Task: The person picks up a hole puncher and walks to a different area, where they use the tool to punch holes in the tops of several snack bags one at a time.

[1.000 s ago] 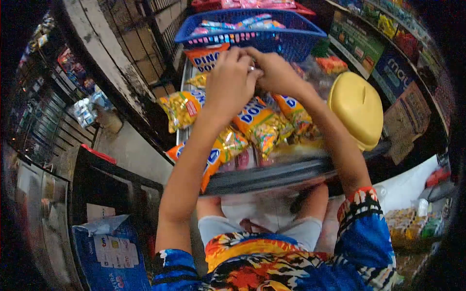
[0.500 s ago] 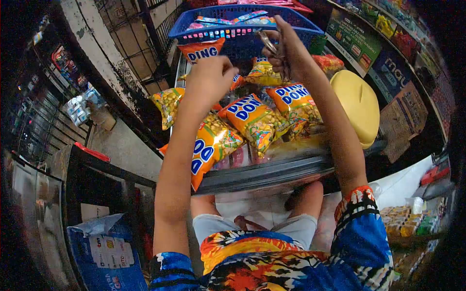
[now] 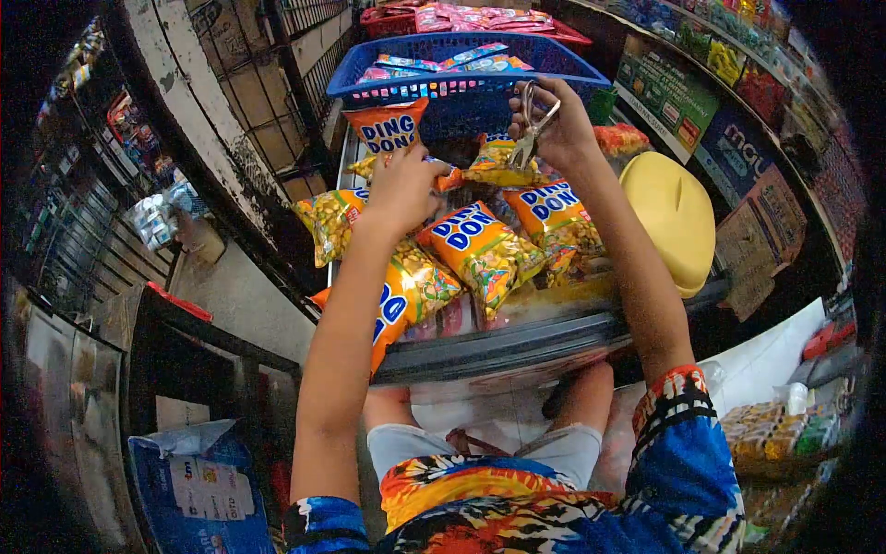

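Observation:
Fingers of my left hand (image 3: 404, 189) close on the lower part of an orange Ding Dong snack bag (image 3: 386, 122) below the blue basket; the hand hides the bag's bottom. In my right hand (image 3: 565, 129) is a pair of metal scissors (image 3: 530, 134), blades down and handles up, held above the bags. More orange and yellow snack bags lie around: one in the middle (image 3: 480, 245), another to its right (image 3: 558, 217), one at the front left (image 3: 406, 291) partly behind my left forearm, and one at the left edge (image 3: 329, 222).
Behind the bags is a blue plastic basket (image 3: 461, 97) with pink and blue packets, and beyond it a red tray (image 3: 383, 20) of pink packets. A yellow container (image 3: 669, 222) stands to the right of my right forearm. A dark counter edge (image 3: 544, 331) runs before my legs.
My left hand has come down lower onto the orange snack bag, its fingers now against it. The scissors have turned from partly hidden to plainly visible in my right hand. The view has shifted slightly.

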Demonstrator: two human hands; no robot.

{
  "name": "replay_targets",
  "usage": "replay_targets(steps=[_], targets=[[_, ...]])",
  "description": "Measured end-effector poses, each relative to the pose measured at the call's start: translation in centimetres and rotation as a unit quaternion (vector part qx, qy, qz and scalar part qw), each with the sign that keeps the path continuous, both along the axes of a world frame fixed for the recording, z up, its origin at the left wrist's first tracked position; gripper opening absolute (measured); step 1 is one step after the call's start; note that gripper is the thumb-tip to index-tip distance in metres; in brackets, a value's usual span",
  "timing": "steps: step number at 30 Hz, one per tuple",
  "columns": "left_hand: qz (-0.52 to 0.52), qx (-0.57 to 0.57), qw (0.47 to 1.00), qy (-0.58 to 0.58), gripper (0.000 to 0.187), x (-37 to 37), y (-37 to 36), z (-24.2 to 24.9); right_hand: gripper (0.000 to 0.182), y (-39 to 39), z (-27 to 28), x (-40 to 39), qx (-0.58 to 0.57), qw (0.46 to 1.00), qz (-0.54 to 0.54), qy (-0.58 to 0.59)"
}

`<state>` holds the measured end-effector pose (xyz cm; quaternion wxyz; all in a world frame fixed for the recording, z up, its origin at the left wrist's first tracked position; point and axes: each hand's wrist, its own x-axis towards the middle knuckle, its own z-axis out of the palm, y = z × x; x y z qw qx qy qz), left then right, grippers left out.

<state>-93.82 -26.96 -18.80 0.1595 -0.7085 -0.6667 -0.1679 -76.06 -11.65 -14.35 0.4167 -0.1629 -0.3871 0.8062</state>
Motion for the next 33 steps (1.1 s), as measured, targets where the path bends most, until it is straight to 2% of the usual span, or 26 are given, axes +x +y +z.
replay_targets(steps=[4, 6, 8, 10, 11, 12, 14, 15, 16, 18, 20, 21, 23, 24, 27, 31, 33], targets=[[-0.002, -0.012, 1.000, 0.004, 0.023, 0.0, 0.1, 1.1, 0.029, -0.5, 0.3, 0.2, 0.079, 0.995, -0.019, -0.054], [0.006, 0.062, 0.997, -0.048, 0.015, 0.2, -0.3, 1.8, 0.026, -0.8, 0.4, 0.1, 0.144, 0.983, 0.039, -0.103], [-0.010, 0.099, 0.993, -0.067, 0.016, 0.3, -0.9, 2.7, 0.028, -1.4, 0.5, -0.1, 0.170, 0.976, 0.052, -0.125], [0.008, 0.202, 0.961, -0.187, 0.017, 0.4, -0.9, 3.4, 0.030, -2.8, 1.1, -0.2, 0.346, 0.896, 0.014, -0.277], [-0.009, 0.243, 0.943, -0.227, 0.018, 0.3, -0.7, 3.6, 0.032, -3.5, 1.2, -0.4, 0.373, 0.874, -0.006, -0.311], [-0.010, 0.245, 0.943, -0.224, 0.018, 0.4, -0.7, 3.9, 0.032, -3.9, 1.3, -0.5, 0.429, 0.854, -0.006, -0.294], [-0.028, 0.250, 0.893, -0.374, 0.017, 0.7, -0.8, 4.3, 0.026, -3.5, 0.3, -1.4, 0.502, 0.820, -0.045, -0.269], [-0.046, 0.254, 0.870, -0.421, 0.016, 0.6, -0.5, 4.1, 0.026, -4.0, 0.5, -1.5, 0.503, 0.820, -0.045, -0.268], [-0.046, 0.254, 0.870, -0.420, 0.016, 0.4, -0.3, 4.0, 0.024, -4.6, 0.8, -1.4, 0.523, 0.812, -0.057, -0.251], [-0.093, 0.246, 0.823, -0.503, 0.014, 0.3, -0.2, 4.0, 0.023, -4.9, 0.8, -1.6, 0.540, 0.806, -0.068, -0.233], [-0.116, 0.223, 0.808, -0.533, 0.013, 0.5, -0.4, 4.2, 0.024, -4.8, 0.5, -1.7, 0.684, 0.675, -0.192, -0.200], [-0.140, 0.202, 0.789, -0.563, 0.011, 0.6, -0.4, 4.2, 0.024, -5.1, 0.6, -1.7, 0.682, 0.676, -0.192, -0.201], [-0.156, 0.175, 0.789, -0.568, 0.011, 0.5, -0.3, 4.0, 0.029, -5.5, 1.1, -1.3, 0.646, 0.715, -0.131, -0.233], [-0.171, 0.151, 0.788, -0.572, 0.011, 0.4, -0.3, 4.0, 0.029, -5.7, 1.4, -1.0, 0.645, 0.716, -0.130, -0.235], [-0.190, 0.086, 0.806, -0.553, 0.011, 0.5, -0.3, 3.8, 0.030, -5.9, 1.9, -0.7, 0.579, 0.782, -0.042, -0.228], [-0.179, 0.103, 0.828, -0.521, 0.012, 1.4, 0.1, 3.6, 0.029, -5.3, 1.9, -0.6, 0.621, 0.757, -0.027, -0.203], [-0.136, 0.182, 0.866, -0.446, 0.019, 1.8, 0.3, 3.7, 0.032, -4.8, 1.7, -0.7, 0.601, 0.776, -0.013, -0.191]])
